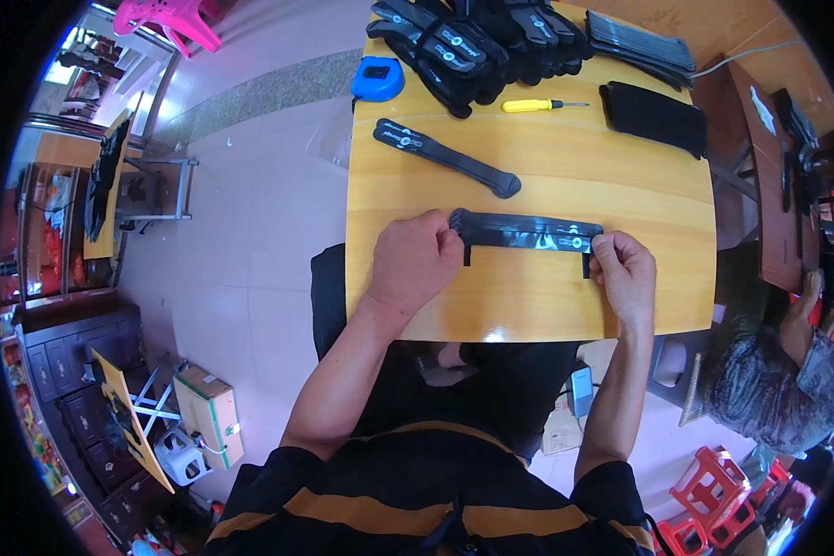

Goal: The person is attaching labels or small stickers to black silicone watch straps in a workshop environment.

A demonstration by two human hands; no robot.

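A glossy black strap (528, 232) with pale printing near its right end is stretched level above the wooden table (528, 306). At its left end, which looks gathered, my left hand (410, 258) is closed with the fingers curled. My right hand (626, 271) pinches the other end between thumb and fingers. Short black tabs hang down near both ends. Beyond my left hand lies a second black strap (449, 159), slanting across the tabletop, with a rounded tip and similar pale printing.
Along the table's far side are a blue tape measure (378, 80), a heap of black straps (454, 51), a yellow screwdriver (533, 106), a folded black cloth piece (653, 119) and stacked grey strips (639, 48). Another person (783, 380) sits at right near red stools (711, 491).
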